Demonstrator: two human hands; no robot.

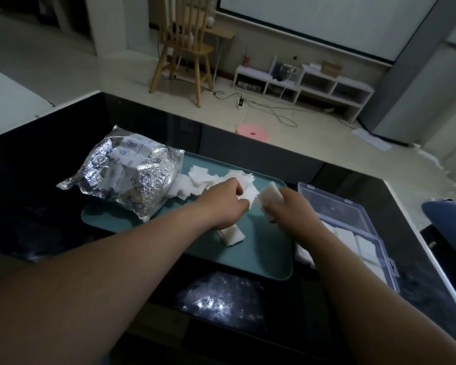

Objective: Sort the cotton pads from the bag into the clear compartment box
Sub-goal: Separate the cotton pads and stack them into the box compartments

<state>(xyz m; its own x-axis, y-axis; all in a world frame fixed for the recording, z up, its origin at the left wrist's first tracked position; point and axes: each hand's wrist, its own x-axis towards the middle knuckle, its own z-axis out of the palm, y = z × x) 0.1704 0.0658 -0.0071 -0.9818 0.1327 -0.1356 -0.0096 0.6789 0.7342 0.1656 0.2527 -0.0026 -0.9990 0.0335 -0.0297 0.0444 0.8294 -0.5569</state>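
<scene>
Left hand [228, 202], right hand [286, 210] grip cotton pads [271, 192] at tray [261, 255] middle.

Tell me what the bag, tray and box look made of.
Bag: shiny, crinkled silver film, likely foil or metallised plastic, judging by the sharp bright creases. Tray: matte teal, smooth with rounded corners, probably plastic. Box: clear, bluish-tinted hard plastic; its lid is see-through.
</scene>
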